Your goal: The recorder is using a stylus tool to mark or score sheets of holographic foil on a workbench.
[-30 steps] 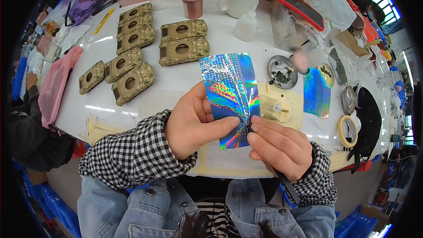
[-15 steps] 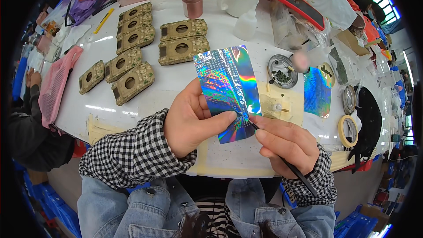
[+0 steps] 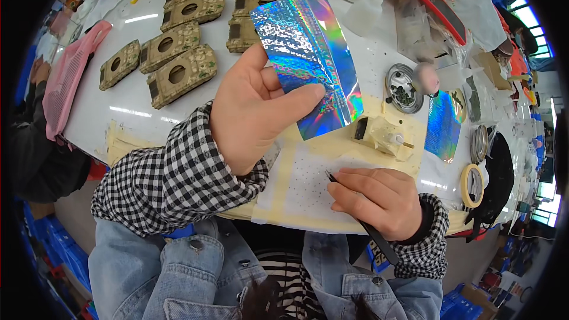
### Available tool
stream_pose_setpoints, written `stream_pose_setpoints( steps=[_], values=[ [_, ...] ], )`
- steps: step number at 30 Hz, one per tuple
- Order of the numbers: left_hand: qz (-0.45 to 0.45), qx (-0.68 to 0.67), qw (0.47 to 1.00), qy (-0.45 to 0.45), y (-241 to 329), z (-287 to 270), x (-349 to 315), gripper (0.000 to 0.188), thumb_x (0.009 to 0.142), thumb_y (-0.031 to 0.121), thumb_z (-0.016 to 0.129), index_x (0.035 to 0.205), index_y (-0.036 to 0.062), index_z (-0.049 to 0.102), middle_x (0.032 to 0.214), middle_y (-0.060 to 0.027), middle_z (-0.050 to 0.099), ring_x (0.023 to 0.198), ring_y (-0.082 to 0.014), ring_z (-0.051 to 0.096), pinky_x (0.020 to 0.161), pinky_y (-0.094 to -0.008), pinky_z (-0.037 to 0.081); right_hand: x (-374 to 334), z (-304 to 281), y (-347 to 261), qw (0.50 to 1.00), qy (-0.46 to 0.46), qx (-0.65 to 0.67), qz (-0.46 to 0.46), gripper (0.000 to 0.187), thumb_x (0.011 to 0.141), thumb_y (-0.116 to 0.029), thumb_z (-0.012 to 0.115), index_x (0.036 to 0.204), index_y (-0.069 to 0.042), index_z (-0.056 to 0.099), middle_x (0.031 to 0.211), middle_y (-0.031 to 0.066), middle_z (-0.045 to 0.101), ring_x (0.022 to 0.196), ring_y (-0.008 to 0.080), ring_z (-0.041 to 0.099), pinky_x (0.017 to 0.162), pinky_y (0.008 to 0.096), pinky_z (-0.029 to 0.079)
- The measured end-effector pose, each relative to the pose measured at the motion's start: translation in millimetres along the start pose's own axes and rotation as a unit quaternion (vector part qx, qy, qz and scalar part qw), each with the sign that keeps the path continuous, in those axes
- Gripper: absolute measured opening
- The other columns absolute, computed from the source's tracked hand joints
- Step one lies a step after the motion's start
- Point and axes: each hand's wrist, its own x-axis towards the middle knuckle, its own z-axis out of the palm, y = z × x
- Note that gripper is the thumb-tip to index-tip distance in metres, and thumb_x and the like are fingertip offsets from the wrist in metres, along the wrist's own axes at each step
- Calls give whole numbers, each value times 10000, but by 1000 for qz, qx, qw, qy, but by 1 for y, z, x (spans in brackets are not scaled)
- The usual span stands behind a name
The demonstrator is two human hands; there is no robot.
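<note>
My left hand (image 3: 252, 106) pinches a shiny holographic sheet (image 3: 308, 62) covered in rows of small raised marks, thumb across its front. The sheet is tilted up above the table. My right hand (image 3: 379, 201) is closed around black tweezers (image 3: 374, 240), whose fine tips point at a white paper (image 3: 296, 184) dotted with tiny specks. Whether the tips grip a speck is too small to tell. Just beyond the right hand sits a small clear-wrapped block (image 3: 388, 136) with a peg sticking out.
Several camouflage model hulls (image 3: 181, 77) with round holes stand at the left. To the right are a round tin (image 3: 405, 89) with dark green bits, a second holographic sheet (image 3: 443, 127), a tape roll (image 3: 472, 185) and a black bag (image 3: 498, 169). A red-cased phone (image 3: 435, 3) lies farther back.
My right hand with the tweezers has moved down from the sheet to the white paper. My left hand has lifted the sheet slightly up and away. The whole view has shifted too.
</note>
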Motion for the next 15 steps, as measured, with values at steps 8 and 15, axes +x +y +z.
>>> stream_pose_setpoints(
  steps=[8,15],
  values=[
    [4,-15,1000,-12,-2,0,-1,514,843,-65,613,1297,2,383,1135,-122,621,1007,-168,628,895,-309,525,3,3,1,999,-45,-21,-3,293,763,-182,684,1015,-45,621,1000,89,648,860,199,611,690,301,513],
    [8,-12,1000,-13,-3,-1,0,489,845,-63,613,1281,3,401,1109,-116,636,989,-165,634,884,-305,526,5,5,-2,997,-69,-35,-2,273,762,-178,662,994,-53,593,1017,80,645,829,171,557,689,290,468]
  ],
)
